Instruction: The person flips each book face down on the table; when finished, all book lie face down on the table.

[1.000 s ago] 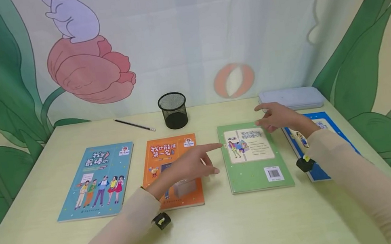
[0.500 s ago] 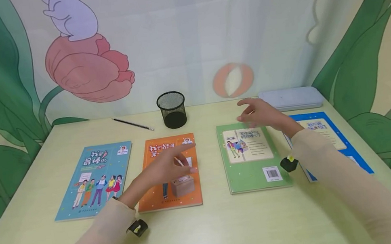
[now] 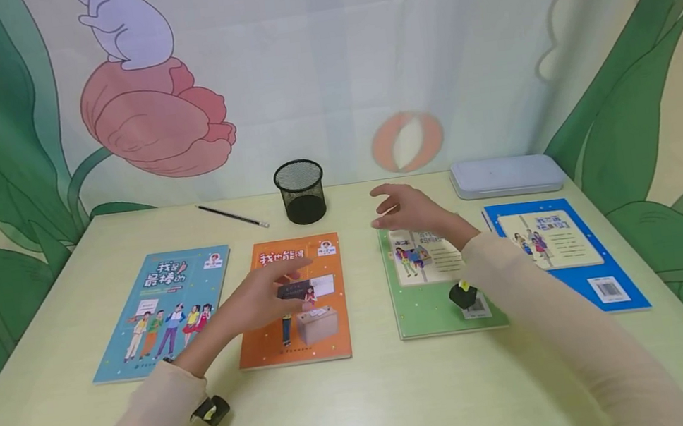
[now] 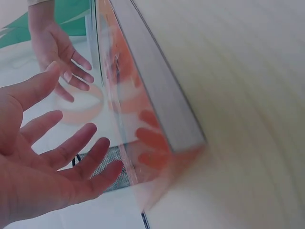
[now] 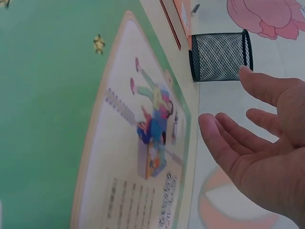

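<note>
Four flat items are books in a row: a teal book (image 3: 163,320) at far left, an orange book (image 3: 325,343), a green book (image 3: 443,307) and a blue book (image 3: 570,277) at far right. Over the orange book hovers my left hand (image 3: 256,298), its fingers spread with nothing in them. My right hand (image 3: 411,210) hangs above the green book's far edge, fingers loosely bent and holding nothing. In the right wrist view the green book (image 5: 52,119) lies beside the hand, apart from it.
Behind the books stands a black mesh pen cup (image 3: 303,200), with a pencil (image 3: 232,216) to its left. A pale pencil case (image 3: 506,176) lies at the back right. A printed curtain (image 3: 311,67) hangs behind the table (image 3: 365,409).
My right hand has moved left from between the green and blue books to above the green book's far edge. My left hand has moved left over the orange book, its pointing finger relaxing.
</note>
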Motion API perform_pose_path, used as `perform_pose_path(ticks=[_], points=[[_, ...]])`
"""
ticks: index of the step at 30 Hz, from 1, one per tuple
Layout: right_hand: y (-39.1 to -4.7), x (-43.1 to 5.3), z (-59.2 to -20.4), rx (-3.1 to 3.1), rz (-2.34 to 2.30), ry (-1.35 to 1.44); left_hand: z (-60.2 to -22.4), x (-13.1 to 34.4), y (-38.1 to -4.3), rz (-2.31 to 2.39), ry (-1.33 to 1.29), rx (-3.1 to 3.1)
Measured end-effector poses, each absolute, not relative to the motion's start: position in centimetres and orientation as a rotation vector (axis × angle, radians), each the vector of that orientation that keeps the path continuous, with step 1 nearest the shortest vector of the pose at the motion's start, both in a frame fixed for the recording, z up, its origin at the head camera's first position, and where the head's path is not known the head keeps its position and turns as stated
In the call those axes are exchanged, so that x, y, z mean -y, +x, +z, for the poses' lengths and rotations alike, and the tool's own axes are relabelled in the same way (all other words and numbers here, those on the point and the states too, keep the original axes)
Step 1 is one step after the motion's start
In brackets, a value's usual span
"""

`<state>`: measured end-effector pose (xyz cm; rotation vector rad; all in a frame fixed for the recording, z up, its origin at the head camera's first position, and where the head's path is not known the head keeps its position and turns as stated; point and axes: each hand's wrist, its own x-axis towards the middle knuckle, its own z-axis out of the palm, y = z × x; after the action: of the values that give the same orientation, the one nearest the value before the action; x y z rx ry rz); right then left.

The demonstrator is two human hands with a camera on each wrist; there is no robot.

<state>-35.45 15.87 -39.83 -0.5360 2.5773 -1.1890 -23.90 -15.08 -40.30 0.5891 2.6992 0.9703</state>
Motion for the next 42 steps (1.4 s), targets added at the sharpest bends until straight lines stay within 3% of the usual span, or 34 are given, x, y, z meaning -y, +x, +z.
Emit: perform_pose_path(ticks=[19, 42], points=[[-35.2, -10.1, -41.7, -2.547, -1.121, -0.546, -41.1, 17.5, -22.7, 0.894, 0.599, -2.638], [-35.2, -6.8, -42.8, -2.584, -1.012, -0.560, -41.8, 17.5, -21.0, 0.578, 0.707, -2.705]])
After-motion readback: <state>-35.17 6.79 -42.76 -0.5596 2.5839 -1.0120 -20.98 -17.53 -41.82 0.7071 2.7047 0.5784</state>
